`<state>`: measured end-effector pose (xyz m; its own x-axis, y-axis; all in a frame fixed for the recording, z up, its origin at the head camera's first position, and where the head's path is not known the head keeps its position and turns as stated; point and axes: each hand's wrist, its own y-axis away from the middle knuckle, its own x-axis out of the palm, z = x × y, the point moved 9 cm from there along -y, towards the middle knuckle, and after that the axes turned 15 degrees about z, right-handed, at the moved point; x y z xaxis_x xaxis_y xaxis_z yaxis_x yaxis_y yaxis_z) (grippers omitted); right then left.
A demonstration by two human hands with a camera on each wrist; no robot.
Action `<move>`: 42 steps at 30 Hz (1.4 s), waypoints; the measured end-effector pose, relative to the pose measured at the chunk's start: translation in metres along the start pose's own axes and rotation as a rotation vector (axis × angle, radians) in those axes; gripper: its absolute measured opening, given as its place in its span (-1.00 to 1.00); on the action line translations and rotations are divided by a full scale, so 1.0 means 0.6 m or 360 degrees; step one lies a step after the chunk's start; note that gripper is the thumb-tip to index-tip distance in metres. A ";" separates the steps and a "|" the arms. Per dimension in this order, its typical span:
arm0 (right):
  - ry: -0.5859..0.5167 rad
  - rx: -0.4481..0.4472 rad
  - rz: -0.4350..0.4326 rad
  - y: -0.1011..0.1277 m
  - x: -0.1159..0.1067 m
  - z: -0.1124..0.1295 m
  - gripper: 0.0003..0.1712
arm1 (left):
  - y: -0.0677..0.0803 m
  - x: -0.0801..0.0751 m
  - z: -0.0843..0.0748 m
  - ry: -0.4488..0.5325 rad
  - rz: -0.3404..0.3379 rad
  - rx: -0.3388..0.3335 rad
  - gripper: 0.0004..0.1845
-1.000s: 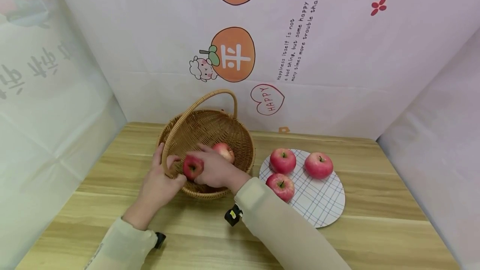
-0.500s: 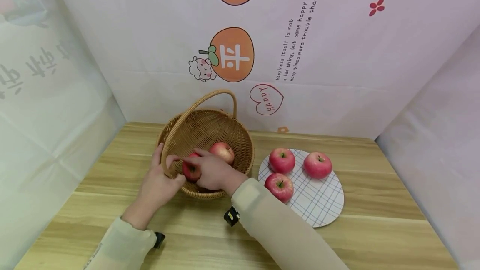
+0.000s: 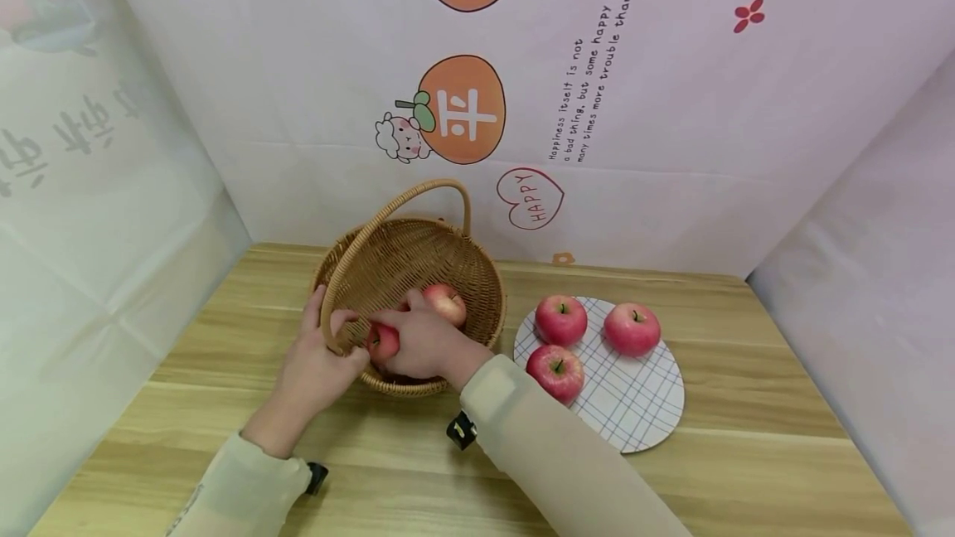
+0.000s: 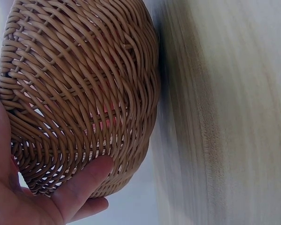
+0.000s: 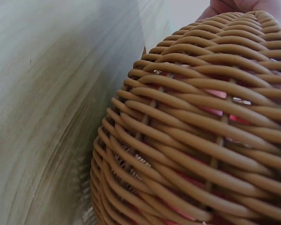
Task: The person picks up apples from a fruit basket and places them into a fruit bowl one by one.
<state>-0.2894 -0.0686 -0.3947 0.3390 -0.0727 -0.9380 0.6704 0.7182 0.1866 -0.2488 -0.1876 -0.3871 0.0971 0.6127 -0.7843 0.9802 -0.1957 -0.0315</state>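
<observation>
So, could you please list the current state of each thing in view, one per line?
Basket: upright on the table, handle raised.
Held apple: inside the basket, gripped by the right hand.
Second apple: resting in the basket.
Left hand: holding the basket's near rim.
Three apples: sitting on the checked plate.
Plate: flat on the table.

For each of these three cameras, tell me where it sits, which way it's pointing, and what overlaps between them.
Head: worn high, facing forward and down at the table, wicker basket, plate; both forearms, left hand, right hand show.
Left wrist: low beside the basket's outer wall; palm and fingers show.
Right wrist: close against the basket weave; a fingertip shows at top.
Shared: the basket appears in all three.
</observation>
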 end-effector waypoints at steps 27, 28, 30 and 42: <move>0.0089 -0.0157 0.0056 0.001 0.005 0.023 -0.52 | 0.003 0.002 0.001 0.0011 0.0032 -0.0019 -0.48; 0.0105 -0.0169 0.0059 0.001 0.006 0.024 -0.52 | 0.003 0.002 0.001 0.0008 0.0030 -0.0015 -0.48; 0.0144 -0.0202 0.0060 0.001 0.007 0.027 -0.53 | 0.003 0.002 -0.001 -0.0003 0.0028 -0.0005 -0.48; 0.0106 -0.0214 0.0049 0.002 0.009 0.021 -0.49 | 0.003 0.006 -0.001 -0.0014 0.0023 0.0024 -0.47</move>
<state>-0.2784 -0.0771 -0.3956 0.3107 -0.0061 -0.9505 0.5644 0.8058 0.1793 -0.2466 -0.1853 -0.3895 0.1098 0.6032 -0.7900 0.9760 -0.2159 -0.0292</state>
